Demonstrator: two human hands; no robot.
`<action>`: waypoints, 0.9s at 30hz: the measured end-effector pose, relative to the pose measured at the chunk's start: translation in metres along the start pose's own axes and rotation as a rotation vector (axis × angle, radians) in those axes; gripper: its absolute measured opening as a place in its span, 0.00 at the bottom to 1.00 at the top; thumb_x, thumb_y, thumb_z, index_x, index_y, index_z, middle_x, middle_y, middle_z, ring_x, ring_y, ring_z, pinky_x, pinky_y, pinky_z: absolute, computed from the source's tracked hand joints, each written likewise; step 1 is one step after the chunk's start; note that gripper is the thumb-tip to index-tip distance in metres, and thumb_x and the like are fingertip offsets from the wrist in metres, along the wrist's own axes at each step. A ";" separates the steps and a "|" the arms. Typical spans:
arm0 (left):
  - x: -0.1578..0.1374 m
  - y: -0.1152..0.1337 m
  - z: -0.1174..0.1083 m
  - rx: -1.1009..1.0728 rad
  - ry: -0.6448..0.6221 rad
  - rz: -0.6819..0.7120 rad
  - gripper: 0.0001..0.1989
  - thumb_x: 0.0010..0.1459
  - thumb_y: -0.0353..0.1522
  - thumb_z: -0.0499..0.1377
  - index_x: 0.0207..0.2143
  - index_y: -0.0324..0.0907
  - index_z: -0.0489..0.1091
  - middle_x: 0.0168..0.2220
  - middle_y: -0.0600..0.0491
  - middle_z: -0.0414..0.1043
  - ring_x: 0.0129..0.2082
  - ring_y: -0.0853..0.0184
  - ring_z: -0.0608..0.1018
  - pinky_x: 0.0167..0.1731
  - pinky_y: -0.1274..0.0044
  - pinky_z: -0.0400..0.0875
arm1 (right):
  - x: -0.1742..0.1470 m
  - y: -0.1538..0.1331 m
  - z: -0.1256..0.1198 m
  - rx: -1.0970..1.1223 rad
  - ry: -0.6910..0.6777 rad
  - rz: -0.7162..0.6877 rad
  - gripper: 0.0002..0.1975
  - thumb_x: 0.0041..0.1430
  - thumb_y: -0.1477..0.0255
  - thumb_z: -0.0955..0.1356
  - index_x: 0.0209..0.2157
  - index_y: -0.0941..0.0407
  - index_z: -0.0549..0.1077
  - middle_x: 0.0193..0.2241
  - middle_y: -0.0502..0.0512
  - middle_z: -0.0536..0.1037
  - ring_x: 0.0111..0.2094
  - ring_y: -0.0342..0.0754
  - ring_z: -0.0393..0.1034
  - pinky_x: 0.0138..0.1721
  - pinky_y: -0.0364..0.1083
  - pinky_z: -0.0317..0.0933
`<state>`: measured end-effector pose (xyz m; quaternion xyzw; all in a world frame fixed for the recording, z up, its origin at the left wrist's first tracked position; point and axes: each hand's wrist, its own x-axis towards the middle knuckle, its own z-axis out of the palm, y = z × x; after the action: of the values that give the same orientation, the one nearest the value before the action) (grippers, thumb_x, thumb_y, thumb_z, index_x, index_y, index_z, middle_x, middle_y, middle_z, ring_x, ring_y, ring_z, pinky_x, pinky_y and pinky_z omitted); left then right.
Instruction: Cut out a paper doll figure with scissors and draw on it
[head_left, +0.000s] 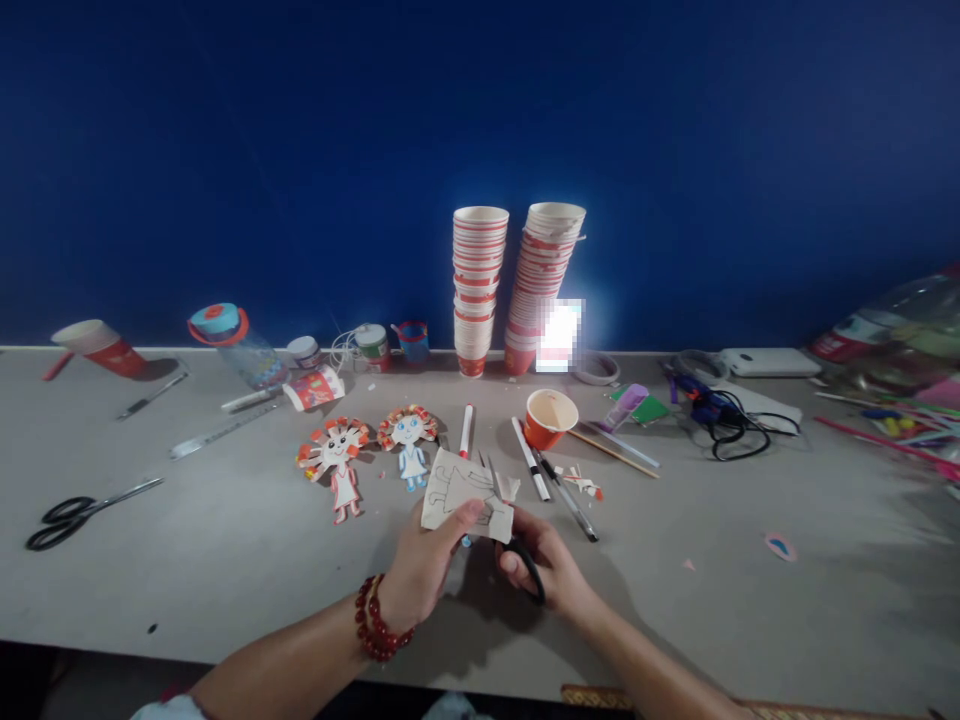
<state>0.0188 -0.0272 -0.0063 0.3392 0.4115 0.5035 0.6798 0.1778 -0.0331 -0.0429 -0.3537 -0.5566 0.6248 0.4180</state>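
My left hand (427, 555), with red bead bracelets at the wrist, pinches a piece of pale paper (457, 490) under its thumb. Black outlines of a figure are drawn on that paper. In my right hand (547, 565) are black-handled scissors (534, 575), their blades at the paper's right edge and partly hidden behind it. A small cut flap (510, 487) sticks out beside the blades. Two paper dolls with curled orange-and-white hair lie left of my hands: a red-dressed doll (344, 480) and a blue-dressed doll (410, 452).
Two tall stacks of paper cups, one straight (480, 290) and one leaning (541, 280), stand by the blue wall. A cut-down cup (551, 420), markers (531, 460) and scraps (581, 482) lie ahead. Other scissors (82, 510) rest at left, a cable (731, 425) at right.
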 end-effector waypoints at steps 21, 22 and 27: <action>0.002 0.003 -0.003 -0.048 0.067 0.038 0.15 0.55 0.35 0.63 0.45 0.40 0.73 0.43 0.46 0.79 0.43 0.58 0.79 0.43 0.71 0.72 | -0.002 -0.003 0.000 0.068 0.014 0.017 0.29 0.46 0.44 0.70 0.29 0.56 0.63 0.18 0.44 0.61 0.19 0.39 0.50 0.21 0.40 0.46; 0.002 0.001 -0.003 -0.036 0.073 0.047 0.16 0.54 0.36 0.63 0.45 0.40 0.73 0.43 0.46 0.79 0.42 0.58 0.79 0.43 0.71 0.73 | -0.002 -0.003 0.000 0.074 0.014 0.015 0.29 0.46 0.44 0.70 0.29 0.56 0.64 0.18 0.44 0.62 0.20 0.39 0.51 0.21 0.40 0.47; 0.002 -0.009 -0.009 0.043 0.071 0.153 0.20 0.54 0.38 0.63 0.48 0.39 0.73 0.43 0.46 0.78 0.43 0.58 0.79 0.46 0.70 0.72 | -0.002 -0.005 0.000 0.103 -0.003 -0.008 0.27 0.47 0.46 0.71 0.32 0.57 0.67 0.18 0.44 0.63 0.19 0.39 0.51 0.21 0.39 0.49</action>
<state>0.0145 -0.0270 -0.0190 0.3660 0.4189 0.5569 0.6168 0.1794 -0.0352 -0.0384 -0.3287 -0.5259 0.6514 0.4372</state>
